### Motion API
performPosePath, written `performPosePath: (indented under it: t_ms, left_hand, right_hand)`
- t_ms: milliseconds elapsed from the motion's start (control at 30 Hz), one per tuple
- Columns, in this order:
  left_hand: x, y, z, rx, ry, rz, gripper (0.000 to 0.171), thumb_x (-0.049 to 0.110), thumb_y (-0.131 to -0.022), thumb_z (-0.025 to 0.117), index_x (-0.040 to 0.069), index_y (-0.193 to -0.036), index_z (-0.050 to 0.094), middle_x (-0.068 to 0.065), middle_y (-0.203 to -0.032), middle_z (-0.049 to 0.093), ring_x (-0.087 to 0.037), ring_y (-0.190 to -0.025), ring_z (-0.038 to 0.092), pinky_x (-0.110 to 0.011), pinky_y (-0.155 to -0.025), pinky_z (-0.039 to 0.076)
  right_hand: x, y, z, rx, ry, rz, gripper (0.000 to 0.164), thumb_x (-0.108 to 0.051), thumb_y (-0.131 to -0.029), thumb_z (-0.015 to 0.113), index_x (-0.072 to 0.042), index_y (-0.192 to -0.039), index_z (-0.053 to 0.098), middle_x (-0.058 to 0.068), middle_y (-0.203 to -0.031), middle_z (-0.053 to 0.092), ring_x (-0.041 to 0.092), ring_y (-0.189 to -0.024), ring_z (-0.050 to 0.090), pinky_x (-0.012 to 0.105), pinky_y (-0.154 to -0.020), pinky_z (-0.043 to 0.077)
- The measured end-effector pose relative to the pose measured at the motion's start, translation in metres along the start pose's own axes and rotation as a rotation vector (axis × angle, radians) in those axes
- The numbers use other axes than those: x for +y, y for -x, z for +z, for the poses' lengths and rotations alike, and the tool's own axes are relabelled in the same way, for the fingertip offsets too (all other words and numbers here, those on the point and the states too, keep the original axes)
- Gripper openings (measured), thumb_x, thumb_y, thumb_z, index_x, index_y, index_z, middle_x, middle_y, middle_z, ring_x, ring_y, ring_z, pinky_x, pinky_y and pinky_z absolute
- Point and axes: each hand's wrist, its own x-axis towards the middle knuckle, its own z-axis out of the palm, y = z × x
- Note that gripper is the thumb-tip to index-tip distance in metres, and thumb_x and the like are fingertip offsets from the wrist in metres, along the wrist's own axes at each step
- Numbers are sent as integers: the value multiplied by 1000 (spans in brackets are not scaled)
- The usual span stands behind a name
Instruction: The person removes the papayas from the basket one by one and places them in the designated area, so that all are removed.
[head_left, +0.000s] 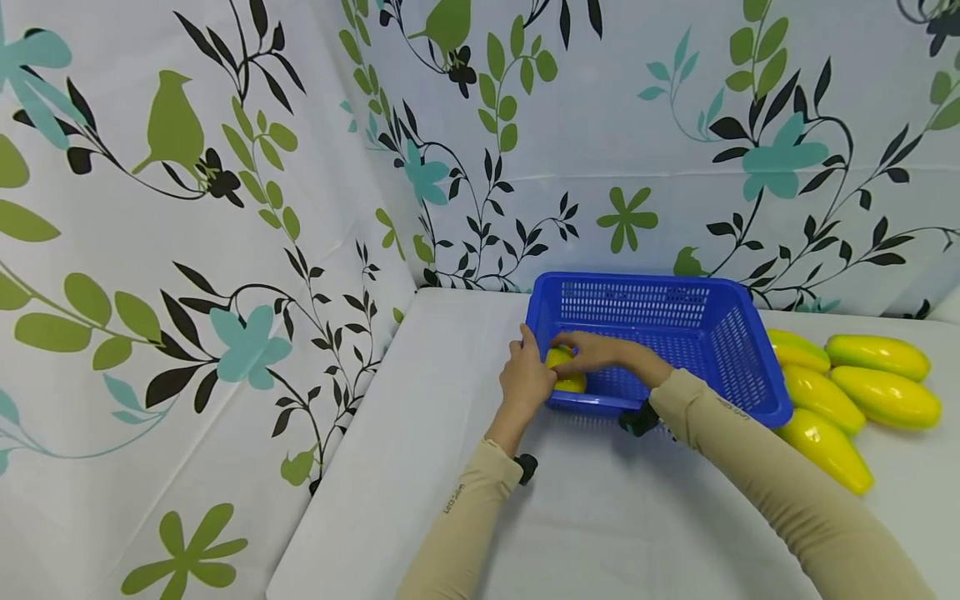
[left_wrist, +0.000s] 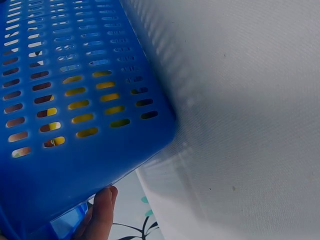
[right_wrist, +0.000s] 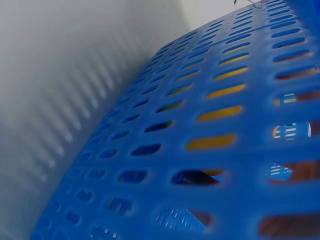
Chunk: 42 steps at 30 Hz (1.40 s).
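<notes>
A blue plastic basket [head_left: 626, 404] with slotted walls stands on the white table. Inside its left end is a yellow fruit [head_left: 574, 384], probably a mango, partly covered by the hands; its yellow also shows through the slots in both wrist views. My right hand [head_left: 592, 352] reaches over the front rim and holds this fruit from above, fingers bent round it. At the basket's left front corner, my left hand [head_left: 527, 377] grips the rim, with its thumb close to the fruit. Fingers [left_wrist: 101, 215] of that hand show against the rim in the left wrist view.
Several yellow-green mangoes [head_left: 825, 398] lie on the table just right of the basket, some against its side. Patterned cloth [head_left: 555, 167] hangs behind and to the left. White table surface [head_left: 420, 433] extends left and in front of the basket.
</notes>
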Motion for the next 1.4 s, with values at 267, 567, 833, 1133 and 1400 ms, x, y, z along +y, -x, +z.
performPosePath:
  t_ms: [267, 567, 833, 1133, 1400]
  left_hand:
    - [3, 1, 0, 1, 7, -1, 85, 12, -84, 71, -2, -154, 25, -28, -128, 53, -38, -82, 65, -50, -72, 56]
    - [2, 0, -3, -7, -7, -19, 85, 13, -85, 71, -2, -154, 24, -28, -130, 51, -40, -86, 66, -51, -75, 55]
    - [1, 0, 0, -7, 2, -16, 83, 9, -83, 67, -3, -154, 24, -29, -132, 51, -40, -85, 65, -51, -74, 55]
    - [5, 0, 0, 16, 13, -17, 85, 6, -81, 66, -3, -154, 24, -29, -132, 51, -42, -89, 66, -52, -73, 55]
    - [5, 2, 1, 13, 12, -23, 83, 5, -82, 64, -3, -154, 24, -29, -132, 51, -42, -89, 66, -51, -71, 55]
  right_hand:
    - [2, 4, 0, 8, 45, 1, 77, -38, -85, 71, 0, -146, 43, 22, -141, 49, 39, -126, 47, 59, -105, 37]
    - [3, 17, -10, 162, 49, -13, 86, -50, -83, 72, -1, -147, 44, 20, -138, 54, 34, -116, 54, 51, -98, 47]
    - [10, 42, -17, 238, 42, 11, 86, -53, -82, 72, -4, -147, 44, 19, -136, 55, 32, -112, 56, 48, -95, 50]
    - [22, 82, -33, 315, 57, 21, 84, -51, -83, 73, -3, -146, 45, 19, -132, 57, 32, -109, 57, 47, -91, 52]
    - [34, 114, -49, 379, 63, 16, 84, -49, -84, 73, -2, -147, 43, 21, -134, 55, 35, -108, 58, 47, -89, 53]
